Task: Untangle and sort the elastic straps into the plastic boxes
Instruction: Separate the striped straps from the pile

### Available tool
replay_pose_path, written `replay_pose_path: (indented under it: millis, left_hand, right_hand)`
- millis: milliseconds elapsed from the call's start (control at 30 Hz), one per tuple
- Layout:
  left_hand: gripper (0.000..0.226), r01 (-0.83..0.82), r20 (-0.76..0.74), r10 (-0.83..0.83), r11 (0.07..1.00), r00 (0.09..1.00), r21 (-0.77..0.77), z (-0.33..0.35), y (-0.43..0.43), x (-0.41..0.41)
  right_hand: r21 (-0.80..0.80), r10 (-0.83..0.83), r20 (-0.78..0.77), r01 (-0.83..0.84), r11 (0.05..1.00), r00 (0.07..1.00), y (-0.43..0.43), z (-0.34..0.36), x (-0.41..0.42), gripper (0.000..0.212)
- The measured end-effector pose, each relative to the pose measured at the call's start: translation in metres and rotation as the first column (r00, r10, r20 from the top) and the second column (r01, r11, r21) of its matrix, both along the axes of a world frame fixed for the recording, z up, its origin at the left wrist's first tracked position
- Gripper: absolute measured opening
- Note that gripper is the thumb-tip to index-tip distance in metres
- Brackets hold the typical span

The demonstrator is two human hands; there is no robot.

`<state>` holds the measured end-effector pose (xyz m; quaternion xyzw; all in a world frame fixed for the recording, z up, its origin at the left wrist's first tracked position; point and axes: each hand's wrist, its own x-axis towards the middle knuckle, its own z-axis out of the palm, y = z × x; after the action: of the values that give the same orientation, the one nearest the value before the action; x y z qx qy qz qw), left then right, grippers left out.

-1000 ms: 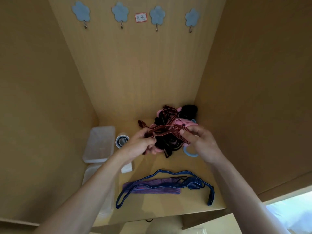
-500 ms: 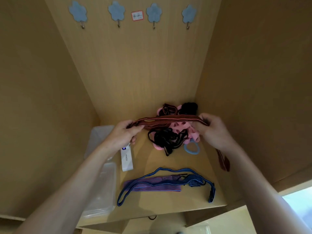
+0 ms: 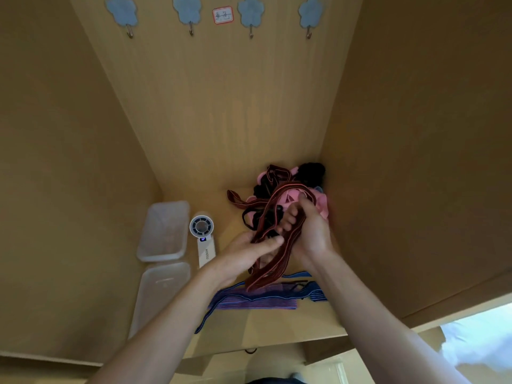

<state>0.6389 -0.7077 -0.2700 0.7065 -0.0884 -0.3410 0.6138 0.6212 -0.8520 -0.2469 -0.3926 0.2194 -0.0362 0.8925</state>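
- The left hand [image 3: 249,253], at centre frame, grips the red strap [image 3: 270,273]. Its thumb lies flat across the bands and its fingers are under them.
- The right hand [image 3: 311,234], just right of the left, is fisted round a bunch of the same strap, with the curled fingers [image 3: 289,221] facing the camera.
- The red strap is a flat, dark maroon woven band with paler edges, gathered into several long loops. One loop arcs above the right fist and the rest hang between the hands toward the lower centre. A loose end curls out at the upper left of the bundle.
- The pile [image 3: 307,173] sits in the back right corner of the shelf [image 3: 277,328], just above the hands. It is a soft knot of black cord, pink bands and more maroon strap.
- The blue strap [image 3: 249,302] lies flat on the shelf below the hands. It has a wide ribbed purple-blue part and thin blue edging that trails to the lower left.
- Two clear plastic boxes stand left of centre, end to end. The upper box [image 3: 166,231] and lower box [image 3: 160,295] are rectangular with rounded corners.
- A white handheld fan [image 3: 205,245] lies just right of the upper box, round grille upward.
- Along the top edge are four metal hooks [image 3: 190,13] on blue flower-shaped pads, with a small red-bordered label [image 3: 223,15] between the middle two.
- Shelf and walls are pale wood-grain board.
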Motion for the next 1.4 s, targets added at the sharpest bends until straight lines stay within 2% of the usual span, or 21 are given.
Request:
replay_pose_path:
  millis: [100, 200, 267, 367, 500, 567, 667, 767, 833, 967, 1033, 1100, 1167, 1267, 1333, 1400]
  left_hand:
    - [0.022, 0.126, 0.057, -0.131, 0.989, 0.990, 0.083, -0.004, -0.007, -0.012]
    - [0.020, 0.189, 0.135, -0.216, 0.964, 0.967, 0.186, -0.007, -0.007, -0.016]
    - [0.019, 0.217, 0.130, -0.249, 0.951, 0.960, 0.221, -0.006, 0.000, -0.012]
    - [0.024, 0.207, 0.077, -0.240, 0.932, 0.968, 0.298, -0.009, 0.020, -0.002]
    - [0.035, 0.242, 0.013, -0.270, 0.882, 0.963, 0.404, -0.022, 0.036, 0.006]
    - [0.038, 0.272, 0.012, -0.312, 0.847, 0.950, 0.458, -0.029, 0.038, 0.006]
    - [0.027, 0.270, 0.079, -0.371, 0.792, 0.925, 0.547, -0.041, 0.040, 0.004]
    - [0.021, 0.232, 0.124, -0.350, 0.807, 0.929, 0.543, -0.047, 0.042, -0.003]
    - [0.021, 0.200, 0.199, -0.372, 0.794, 0.907, 0.574, -0.052, 0.043, -0.010]
    - [0.046, 0.044, 0.412, -0.523, 0.656, 0.746, 0.753, -0.072, 0.044, -0.018]
    - [0.049, 0.013, 0.475, -0.573, 0.647, 0.668, 0.762, -0.084, 0.044, -0.020]
    - [0.049, -0.011, 0.517, -0.613, 0.639, 0.597, 0.769, -0.093, 0.046, -0.023]
    - [0.054, -0.042, 0.528, -0.621, 0.624, 0.580, 0.780, -0.099, 0.048, -0.026]
    - [0.065, -0.031, 0.490, -0.646, 0.586, 0.585, 0.810, -0.104, 0.050, -0.031]
    - [0.071, 0.000, 0.467, -0.652, 0.583, 0.598, 0.813, -0.107, 0.052, -0.035]
    - [0.075, 0.019, 0.457, -0.656, 0.583, 0.600, 0.812, -0.109, 0.054, -0.038]
  right_hand:
    - [0.104, -0.133, -0.038, 0.136, 0.985, 0.990, 0.001, -0.005, 0.002, 0.043]
    - [0.117, -0.153, -0.062, 0.160, 0.980, 0.986, -0.006, -0.014, 0.002, 0.038]
    - [0.023, -0.115, -0.072, 0.117, 0.993, 0.991, -0.019, -0.022, -0.003, 0.029]
    - [-0.260, 0.009, -0.058, -0.024, 0.965, 0.998, -0.044, -0.034, -0.018, 0.013]
    - [-0.526, 0.125, -0.198, -0.213, 0.824, 0.972, -0.058, -0.056, -0.041, 0.023]
    - [-0.591, 0.153, -0.265, -0.286, 0.754, 0.952, -0.056, -0.068, -0.050, 0.025]
    - [-0.647, 0.134, -0.286, -0.294, 0.703, 0.949, -0.055, -0.079, -0.063, 0.021]
    - [-0.717, 0.097, -0.284, -0.278, 0.639, 0.954, -0.054, -0.085, -0.072, 0.021]
    - [-0.783, 0.080, -0.304, -0.297, 0.546, 0.949, -0.054, -0.092, -0.073, 0.022]
    - [-0.887, 0.090, -0.340, -0.351, 0.299, 0.936, -0.052, -0.109, -0.072, 0.023]
    - [-0.905, 0.107, -0.370, -0.384, 0.180, 0.923, -0.049, -0.114, -0.072, 0.025]
    - [-0.903, 0.110, -0.405, -0.416, 0.105, 0.908, -0.045, -0.116, -0.073, 0.026]
    - [-0.899, 0.096, -0.431, -0.436, 0.038, 0.897, -0.042, -0.118, -0.074, 0.025]
    - [-0.883, 0.066, -0.463, -0.453, -0.124, 0.884, -0.040, -0.121, -0.076, 0.027]
    - [-0.853, 0.019, -0.480, -0.462, -0.242, 0.877, -0.038, -0.120, -0.076, 0.033]
    - [-0.837, -0.024, -0.463, -0.446, -0.319, 0.886, -0.036, -0.118, -0.075, 0.042]
